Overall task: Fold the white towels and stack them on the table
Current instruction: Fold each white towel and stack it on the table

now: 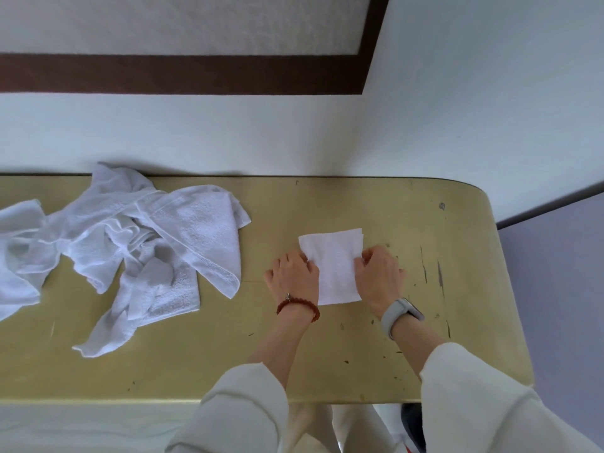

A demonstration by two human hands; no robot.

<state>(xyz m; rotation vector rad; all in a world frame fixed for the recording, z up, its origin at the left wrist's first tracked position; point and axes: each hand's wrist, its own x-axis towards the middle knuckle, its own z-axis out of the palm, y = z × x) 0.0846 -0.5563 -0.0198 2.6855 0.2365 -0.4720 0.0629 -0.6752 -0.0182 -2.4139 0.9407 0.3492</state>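
Small white terry towel, folded into a neat rectangle [333,266], flat on the yellowish, scuffed table top with rounded corner [359,354], right of frame centre. Nap fine and even; layered edges visible at upper right corner of the fold.

Left hand [294,276] on the left edge of the folded towel, knuckles up, fingers curled, fingertips on the cloth edge; appears to pinch that edge, underside hidden. Dark red beaded bracelet [298,306] on that wrist.

Right hand [379,273] on the right edge of the same towel, fingers curled inward onto the cloth in like manner. Grey smooth-strapped wristwatch [400,313] on that wrist. Both forearms in loose cream-white fabric sleeves [474,403], lower part of frame.

Heap of unfolded white towels [130,243] at left of frame, on the same table, well apart from the folded piece. Crumpled, overlapping; thick looped terry mixed with thinner, smoother cloth; one triangular flap toward centre, one long tail toward lower left.

Table surface semi-gloss, dark chips and scratches concentrated at right end. Pale wall with dark brown band [183,75] in upper part of frame.
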